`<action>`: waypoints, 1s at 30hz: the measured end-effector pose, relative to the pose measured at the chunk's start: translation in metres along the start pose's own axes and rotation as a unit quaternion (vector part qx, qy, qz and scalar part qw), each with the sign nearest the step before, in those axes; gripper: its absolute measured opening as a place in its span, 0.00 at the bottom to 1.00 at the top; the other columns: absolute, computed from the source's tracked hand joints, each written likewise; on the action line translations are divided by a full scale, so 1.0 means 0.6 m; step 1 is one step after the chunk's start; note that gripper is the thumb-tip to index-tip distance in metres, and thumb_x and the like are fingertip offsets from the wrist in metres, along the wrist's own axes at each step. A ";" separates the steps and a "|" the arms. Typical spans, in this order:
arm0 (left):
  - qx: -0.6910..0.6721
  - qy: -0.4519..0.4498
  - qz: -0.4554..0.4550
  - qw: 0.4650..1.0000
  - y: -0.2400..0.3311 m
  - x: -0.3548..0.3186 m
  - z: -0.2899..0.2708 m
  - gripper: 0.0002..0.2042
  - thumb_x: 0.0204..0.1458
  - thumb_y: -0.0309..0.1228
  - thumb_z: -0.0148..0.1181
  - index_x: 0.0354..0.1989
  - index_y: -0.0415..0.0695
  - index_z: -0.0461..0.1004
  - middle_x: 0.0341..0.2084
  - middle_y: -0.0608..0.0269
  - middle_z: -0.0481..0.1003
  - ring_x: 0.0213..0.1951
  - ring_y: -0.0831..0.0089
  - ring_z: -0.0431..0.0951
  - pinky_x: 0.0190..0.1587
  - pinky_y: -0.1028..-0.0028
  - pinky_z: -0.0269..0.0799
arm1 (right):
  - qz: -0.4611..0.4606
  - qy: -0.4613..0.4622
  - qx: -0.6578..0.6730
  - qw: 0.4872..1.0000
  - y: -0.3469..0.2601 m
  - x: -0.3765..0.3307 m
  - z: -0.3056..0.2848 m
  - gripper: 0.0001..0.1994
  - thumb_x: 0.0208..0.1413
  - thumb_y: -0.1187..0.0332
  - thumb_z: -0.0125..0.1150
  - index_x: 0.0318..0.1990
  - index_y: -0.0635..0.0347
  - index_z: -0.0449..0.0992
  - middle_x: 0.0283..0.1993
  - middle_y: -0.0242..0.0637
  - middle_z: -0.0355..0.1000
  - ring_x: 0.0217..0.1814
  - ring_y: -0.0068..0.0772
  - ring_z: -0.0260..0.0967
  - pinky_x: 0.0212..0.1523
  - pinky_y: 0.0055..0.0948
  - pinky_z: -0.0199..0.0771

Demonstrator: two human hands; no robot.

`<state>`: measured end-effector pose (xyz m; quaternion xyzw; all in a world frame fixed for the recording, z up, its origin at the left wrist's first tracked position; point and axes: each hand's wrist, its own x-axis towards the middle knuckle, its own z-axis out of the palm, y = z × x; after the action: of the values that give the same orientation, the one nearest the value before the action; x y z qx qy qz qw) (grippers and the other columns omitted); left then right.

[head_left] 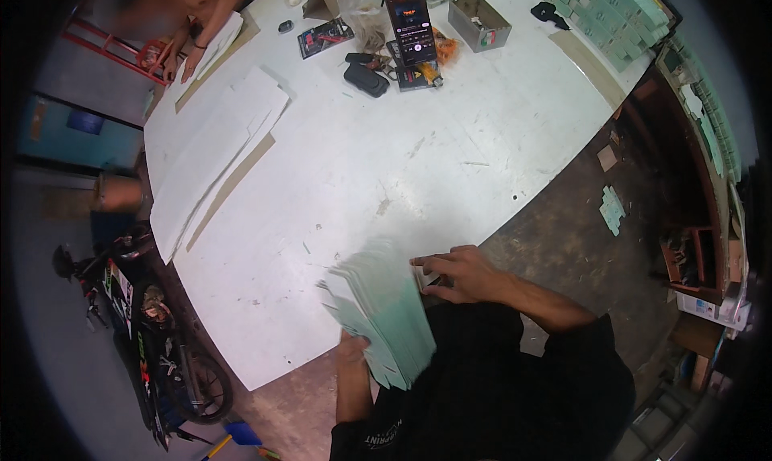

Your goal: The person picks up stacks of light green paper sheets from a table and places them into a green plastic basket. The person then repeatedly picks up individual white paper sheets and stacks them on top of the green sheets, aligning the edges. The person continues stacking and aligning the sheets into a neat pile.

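Note:
My left hand [354, 350] is closed around the lower left side of a thick stack of pale green die-cut card sheets [394, 328]. The stack stands tilted in front of my body, above the table's near edge. Its upper edges are fanned and blurred by motion. Just off its upper right side is my right hand [460, 273], with bent fingers and a gap between index finger and thumb. Whether those fingertips touch the sheets is hard to see.
Large white sheets [217, 143] lie on the white table [370, 163]. Beyond are a propped phone [410, 26], a dark pouch [366, 80] and an open box [480, 24]. Stacked pale green cartons [611, 14] fill the far right. Another person's hands [191, 63] rest on sheets. A motorcycle [145, 324] stands left.

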<state>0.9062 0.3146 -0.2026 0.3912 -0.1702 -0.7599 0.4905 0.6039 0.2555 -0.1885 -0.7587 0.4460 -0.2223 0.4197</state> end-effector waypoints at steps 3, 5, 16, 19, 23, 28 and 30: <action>-0.017 -0.042 -0.022 0.999 -0.021 0.000 0.015 0.47 0.40 0.37 0.78 0.70 0.32 0.60 0.56 0.50 0.75 0.56 0.58 0.79 0.59 0.60 0.76 | -0.063 -0.018 -0.107 0.992 0.022 0.014 0.005 0.17 0.54 0.60 0.71 0.51 0.52 0.82 0.47 0.35 0.82 0.37 0.40 0.77 0.53 0.44 0.74; -0.014 -0.057 -0.024 0.998 -0.022 -0.001 0.019 0.47 0.40 0.37 0.78 0.70 0.32 0.60 0.56 0.50 0.75 0.56 0.58 0.79 0.59 0.61 0.75 | -0.113 -0.004 -0.123 0.986 0.033 0.016 0.007 0.20 0.45 0.62 0.74 0.47 0.57 0.82 0.39 0.32 0.82 0.40 0.38 0.79 0.57 0.47 0.71; 0.005 -0.059 0.000 0.998 -0.002 -0.007 -0.003 0.48 0.39 0.36 0.78 0.70 0.32 0.60 0.57 0.51 0.75 0.57 0.59 0.78 0.60 0.61 0.74 | -0.148 0.044 -0.303 0.940 0.118 0.033 -0.037 0.23 0.55 0.68 0.66 0.61 0.52 0.78 0.72 0.34 0.70 0.77 0.27 0.63 0.71 0.64 0.58; 0.006 -0.062 0.002 0.998 0.000 -0.006 -0.002 0.48 0.39 0.36 0.79 0.70 0.32 0.61 0.57 0.51 0.75 0.57 0.59 0.77 0.60 0.62 0.74 | -0.111 0.058 -0.331 0.935 0.147 0.044 -0.065 0.24 0.55 0.69 0.66 0.62 0.51 0.77 0.71 0.33 0.71 0.76 0.26 0.64 0.70 0.63 0.58; 0.009 -0.075 -0.001 0.997 -0.007 0.008 0.008 0.48 0.39 0.35 0.79 0.70 0.32 0.61 0.57 0.51 0.74 0.57 0.59 0.77 0.61 0.62 0.73 | -0.101 0.040 -0.245 0.963 0.076 0.064 -0.005 0.23 0.59 0.58 0.66 0.60 0.55 0.76 0.66 0.36 0.73 0.72 0.37 0.68 0.70 0.68 0.59; 0.017 -0.081 0.007 0.997 0.000 0.010 0.009 0.48 0.39 0.35 0.79 0.70 0.32 0.61 0.57 0.52 0.74 0.58 0.60 0.77 0.61 0.62 0.73 | 0.023 -0.070 -0.046 0.996 0.096 0.068 -0.011 0.20 0.65 0.64 0.61 0.62 0.58 0.73 0.64 0.41 0.73 0.59 0.41 0.76 0.66 0.65 0.63; 0.015 -0.082 0.010 0.996 -0.003 0.014 0.011 0.48 0.39 0.34 0.79 0.70 0.32 0.61 0.57 0.52 0.74 0.58 0.60 0.77 0.61 0.62 0.73 | 0.095 -0.033 -0.027 0.995 0.118 0.075 -0.023 0.20 0.66 0.65 0.58 0.64 0.58 0.71 0.67 0.42 0.71 0.58 0.41 0.76 0.67 0.61 0.65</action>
<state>0.8984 0.3073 -0.2029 0.3328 -0.2256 -0.7817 0.4767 0.5818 0.1930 -0.2417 -0.7307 0.5078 -0.1446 0.4327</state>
